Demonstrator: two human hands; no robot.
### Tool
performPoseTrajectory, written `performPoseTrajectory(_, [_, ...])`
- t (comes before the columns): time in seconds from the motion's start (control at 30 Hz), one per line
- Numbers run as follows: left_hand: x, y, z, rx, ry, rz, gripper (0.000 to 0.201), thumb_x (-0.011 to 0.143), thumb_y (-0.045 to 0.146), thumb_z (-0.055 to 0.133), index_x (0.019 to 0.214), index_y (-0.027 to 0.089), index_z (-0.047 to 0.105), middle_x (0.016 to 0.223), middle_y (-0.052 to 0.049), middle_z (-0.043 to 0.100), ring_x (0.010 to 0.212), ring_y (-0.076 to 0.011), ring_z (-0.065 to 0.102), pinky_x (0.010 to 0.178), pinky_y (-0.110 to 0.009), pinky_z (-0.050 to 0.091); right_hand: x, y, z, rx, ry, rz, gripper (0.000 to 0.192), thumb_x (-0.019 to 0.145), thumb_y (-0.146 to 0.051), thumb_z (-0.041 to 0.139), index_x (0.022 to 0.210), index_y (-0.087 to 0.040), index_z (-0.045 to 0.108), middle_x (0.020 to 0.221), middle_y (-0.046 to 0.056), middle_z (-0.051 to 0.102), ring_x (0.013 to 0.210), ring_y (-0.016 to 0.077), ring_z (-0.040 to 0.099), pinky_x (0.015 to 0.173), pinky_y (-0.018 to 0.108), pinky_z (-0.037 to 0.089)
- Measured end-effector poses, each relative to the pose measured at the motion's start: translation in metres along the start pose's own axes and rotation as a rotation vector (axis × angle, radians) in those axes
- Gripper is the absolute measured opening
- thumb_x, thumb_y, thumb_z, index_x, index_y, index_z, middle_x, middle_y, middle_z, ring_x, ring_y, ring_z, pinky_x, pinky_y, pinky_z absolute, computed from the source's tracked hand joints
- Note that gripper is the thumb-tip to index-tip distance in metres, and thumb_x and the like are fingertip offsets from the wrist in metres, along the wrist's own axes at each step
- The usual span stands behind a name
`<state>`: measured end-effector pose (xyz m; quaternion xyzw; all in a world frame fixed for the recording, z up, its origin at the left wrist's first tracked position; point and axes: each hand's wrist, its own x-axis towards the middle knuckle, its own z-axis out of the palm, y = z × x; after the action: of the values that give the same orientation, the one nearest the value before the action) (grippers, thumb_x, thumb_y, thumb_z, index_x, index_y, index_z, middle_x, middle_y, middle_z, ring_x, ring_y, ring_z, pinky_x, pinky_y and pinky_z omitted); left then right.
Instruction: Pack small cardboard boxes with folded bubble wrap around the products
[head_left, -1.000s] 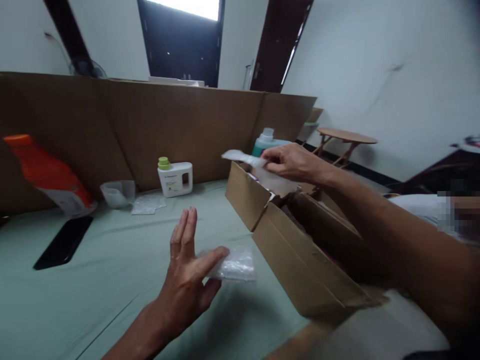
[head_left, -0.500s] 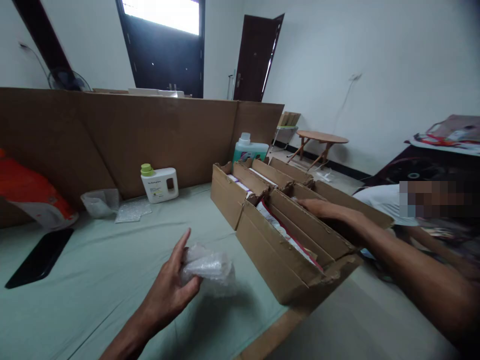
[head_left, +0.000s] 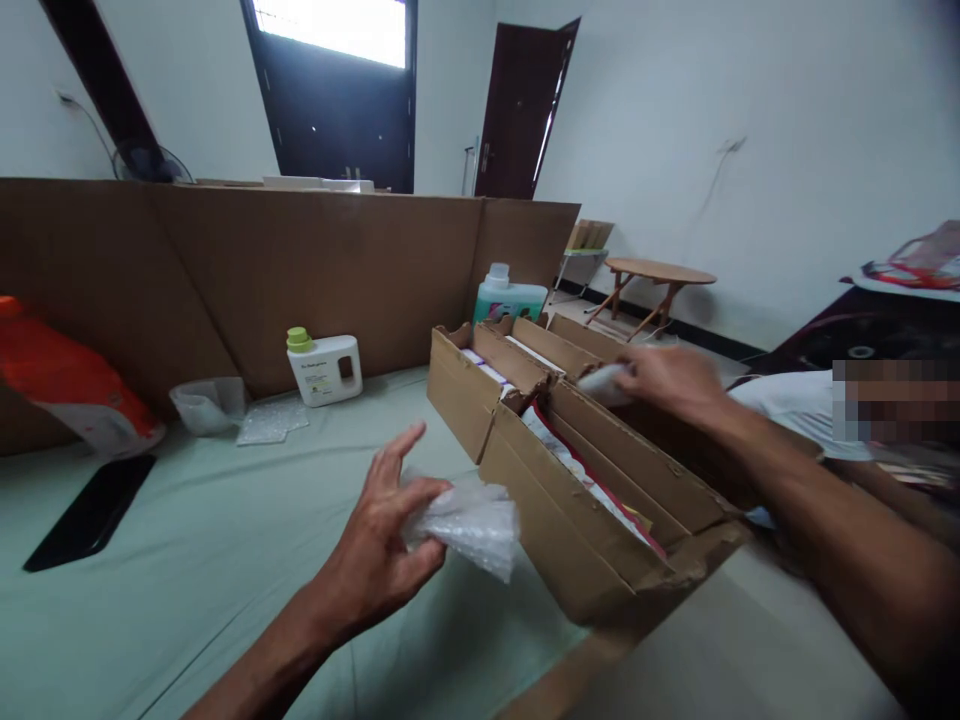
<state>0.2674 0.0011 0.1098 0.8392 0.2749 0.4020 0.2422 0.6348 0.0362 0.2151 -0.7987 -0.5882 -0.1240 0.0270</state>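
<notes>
My left hand (head_left: 397, 520) is closed on a crumpled piece of clear bubble wrap (head_left: 476, 525) above the green cloth, its index finger sticking out. Over the far compartments of the divided cardboard box (head_left: 555, 530), my right hand (head_left: 667, 380) grips a pale whitish object (head_left: 606, 383). Motion blur and the fingers hide what kind of thing it is. In the near compartment stand white and red packets (head_left: 585, 470). Another cardboard box (head_left: 461, 395) behind it holds white and purple packs.
A white bottle with a green cap (head_left: 328, 370), flat bubble wrap (head_left: 270, 420), a translucent pouch (head_left: 206, 405), an orange container (head_left: 67, 370) and a black phone-like slab (head_left: 90, 512) lie or stand on the cloth. A teal liquid bottle (head_left: 510, 300) stands behind the boxes. At right is another person (head_left: 787, 410).
My right hand has risen out of the box compartment with the pale object. My left hand has moved right with the bubble wrap, closer to the box.
</notes>
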Motion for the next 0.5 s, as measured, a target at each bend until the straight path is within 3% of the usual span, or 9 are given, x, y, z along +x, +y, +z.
performPoseTrajectory(0.07, [0.017, 0.016, -0.001, 0.137, 0.048, 0.155, 0.039, 0.072, 0.005, 0.064, 0.106, 0.023, 0.071, 0.169, -0.002, 0.002, 0.154, -0.0423, 0.009, 0.119, -0.063, 0.021, -0.025, -0.014, -0.036, -0.035, 0.145, 0.038, 0.031, 0.089, -0.029, 0.059, 0.114, -0.017, 0.072, 0.097, 0.019, 0.074, 0.091, 0.0376, 0.068, 0.072, 0.043, 0.046])
performPoseTrajectory(0.1, [0.026, 0.023, -0.001, 0.182, 0.073, 0.227, 0.038, 0.072, 0.006, 0.068, 0.105, 0.025, 0.071, 0.170, 0.003, -0.006, 0.154, -0.0442, 0.001, 0.119, -0.065, 0.015, -0.038, -0.025, -0.053, 0.006, 0.231, -0.042, 0.033, 0.087, -0.032, 0.061, 0.115, -0.021, 0.073, 0.094, 0.014, 0.074, 0.087, 0.0340, 0.068, 0.073, 0.042, 0.046])
performPoseTrajectory(0.13, [0.034, 0.030, 0.000, 0.209, 0.087, 0.282, 0.036, 0.073, 0.009, 0.070, 0.105, 0.027, 0.071, 0.169, 0.006, -0.006, 0.154, -0.0449, 0.000, 0.119, -0.067, 0.013, -0.048, -0.036, -0.066, 0.118, 0.229, -0.206, 0.031, 0.086, -0.035, 0.062, 0.112, -0.024, 0.074, 0.089, 0.009, 0.074, 0.081, 0.0287, 0.067, 0.073, 0.039, 0.047])
performPoseTrajectory(0.17, [0.041, 0.034, 0.002, 0.217, 0.086, 0.314, 0.035, 0.074, 0.012, 0.072, 0.105, 0.027, 0.071, 0.169, 0.005, 0.001, 0.154, -0.0444, 0.005, 0.119, -0.066, 0.016, -0.054, -0.047, -0.076, 0.269, 0.110, -0.400, 0.031, 0.085, -0.039, 0.063, 0.111, -0.026, 0.074, 0.088, 0.005, 0.074, 0.079, 0.0250, 0.067, 0.072, 0.036, 0.048])
performPoseTrajectory(0.23, [0.048, 0.034, 0.006, 0.166, 0.041, 0.294, 0.034, 0.075, 0.013, 0.069, 0.107, 0.026, 0.067, 0.161, -0.004, 0.030, 0.146, -0.0384, 0.033, 0.114, -0.057, 0.034, -0.050, -0.064, -0.079, 0.538, -0.150, -0.649, 0.034, 0.086, -0.046, 0.063, 0.113, -0.027, 0.073, 0.094, 0.002, 0.075, 0.081, 0.0205, 0.067, 0.073, 0.032, 0.050])
performPoseTrajectory(0.27, [0.047, 0.029, 0.008, 0.119, 0.016, 0.250, 0.037, 0.074, 0.012, 0.065, 0.108, 0.025, 0.065, 0.150, -0.008, 0.045, 0.135, -0.0333, 0.048, 0.108, -0.050, 0.043, -0.039, -0.067, -0.074, 0.595, -0.234, -0.652, 0.036, 0.089, -0.047, 0.061, 0.117, -0.027, 0.071, 0.100, 0.002, 0.075, 0.086, 0.0194, 0.068, 0.076, 0.030, 0.051])
performPoseTrajectory(0.33, [0.037, 0.014, 0.008, 0.007, -0.026, 0.119, 0.051, 0.072, 0.009, 0.059, 0.120, 0.023, 0.059, 0.126, -0.009, 0.062, 0.110, -0.0238, 0.063, 0.094, -0.037, 0.053, -0.005, -0.064, -0.051, 0.528, -0.241, -0.468, 0.032, 0.094, -0.040, 0.058, 0.119, -0.022, 0.069, 0.107, 0.004, 0.074, 0.096, 0.0184, 0.067, 0.084, 0.029, 0.050])
performPoseTrajectory(0.4, [0.020, -0.004, 0.005, -0.099, -0.057, -0.044, 0.072, 0.072, 0.009, 0.057, 0.142, 0.023, 0.044, 0.117, -0.007, 0.065, 0.096, -0.0185, 0.066, 0.085, -0.030, 0.054, 0.036, -0.052, -0.022, 0.346, -0.232, -0.260, 0.019, 0.093, -0.025, 0.062, 0.105, -0.014, 0.072, 0.102, 0.008, 0.075, 0.098, 0.0198, 0.065, 0.089, 0.031, 0.047])
performPoseTrajectory(0.5, [-0.001, -0.022, -0.003, -0.177, -0.078, -0.269, 0.092, 0.075, 0.016, 0.057, 0.158, 0.020, 0.017, 0.119, -0.009, 0.064, 0.090, -0.0167, 0.067, 0.076, -0.026, 0.054, 0.083, -0.034, 0.013, 0.251, -0.353, -0.168, 0.010, 0.090, -0.018, 0.069, 0.084, -0.010, 0.070, 0.083, 0.006, 0.073, 0.086, 0.0191, 0.067, 0.083, 0.033, 0.051])
